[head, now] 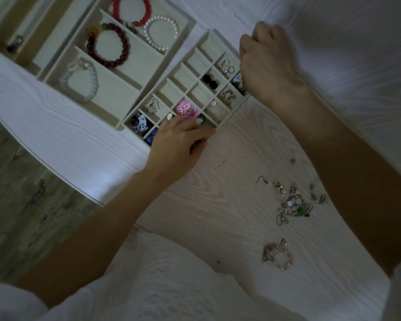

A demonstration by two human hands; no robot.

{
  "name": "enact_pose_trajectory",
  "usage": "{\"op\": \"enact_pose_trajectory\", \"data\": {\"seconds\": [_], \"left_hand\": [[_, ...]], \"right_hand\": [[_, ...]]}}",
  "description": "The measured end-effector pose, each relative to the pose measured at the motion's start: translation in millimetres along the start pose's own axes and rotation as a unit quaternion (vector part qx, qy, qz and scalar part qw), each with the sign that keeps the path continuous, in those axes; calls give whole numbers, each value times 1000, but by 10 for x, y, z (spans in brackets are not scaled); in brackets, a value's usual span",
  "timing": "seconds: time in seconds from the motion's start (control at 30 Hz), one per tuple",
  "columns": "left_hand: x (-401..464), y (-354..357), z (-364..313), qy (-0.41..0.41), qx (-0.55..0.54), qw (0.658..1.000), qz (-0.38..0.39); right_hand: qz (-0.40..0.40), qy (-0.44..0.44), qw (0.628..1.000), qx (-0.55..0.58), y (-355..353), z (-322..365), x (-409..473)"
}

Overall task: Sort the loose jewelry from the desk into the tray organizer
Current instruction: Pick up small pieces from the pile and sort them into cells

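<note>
The small cream tray organizer (196, 57) has many compartments, some holding earrings, among them a pink flower piece (183, 108). My left hand (175, 144) grips its near wall, fingers over the front compartments and thumb outside. My right hand (267, 66) hovers at the tray's right end with fingers curled, and seems to pinch a dark and blue-white earring (237, 80) over a compartment. Loose jewelry (293, 202) lies in a pile on the desk under my right forearm. A pale beaded bracelet (278, 256) lies nearer me.
A larger tray (148, 55) behind holds red (132, 10), dark red (109, 45), pearl (161, 31) and clear (80, 81) bracelets. The white wood-grain desk's (83, 144) curved edge runs at left, with floor beyond. A single hook earring (263, 180) lies apart from the pile.
</note>
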State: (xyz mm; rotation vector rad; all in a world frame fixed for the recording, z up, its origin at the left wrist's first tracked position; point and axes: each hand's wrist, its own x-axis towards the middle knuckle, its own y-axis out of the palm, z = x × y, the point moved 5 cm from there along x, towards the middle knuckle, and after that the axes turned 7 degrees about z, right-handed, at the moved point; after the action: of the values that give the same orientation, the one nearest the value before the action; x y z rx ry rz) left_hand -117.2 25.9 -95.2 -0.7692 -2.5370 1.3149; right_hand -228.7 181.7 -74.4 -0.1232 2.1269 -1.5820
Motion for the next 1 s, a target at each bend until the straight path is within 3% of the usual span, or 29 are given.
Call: {"op": "enact_pose_trajectory", "data": {"seconds": [0.27, 0.47, 0.57, 1.0], "left_hand": [[0, 3, 1, 2, 1, 1000, 11], [-5, 1, -2, 1, 0, 1000, 2], [-7, 7, -3, 2, 1, 1000, 5], [-4, 28, 17, 5, 6, 1000, 14]], "right_hand": [[11, 16, 1000, 10, 51, 10, -65], [-30, 87, 986, 143, 47, -202, -384], [-33, 82, 979, 183, 93, -216, -506], [-2, 69, 983, 167, 218, -197, -490]]}}
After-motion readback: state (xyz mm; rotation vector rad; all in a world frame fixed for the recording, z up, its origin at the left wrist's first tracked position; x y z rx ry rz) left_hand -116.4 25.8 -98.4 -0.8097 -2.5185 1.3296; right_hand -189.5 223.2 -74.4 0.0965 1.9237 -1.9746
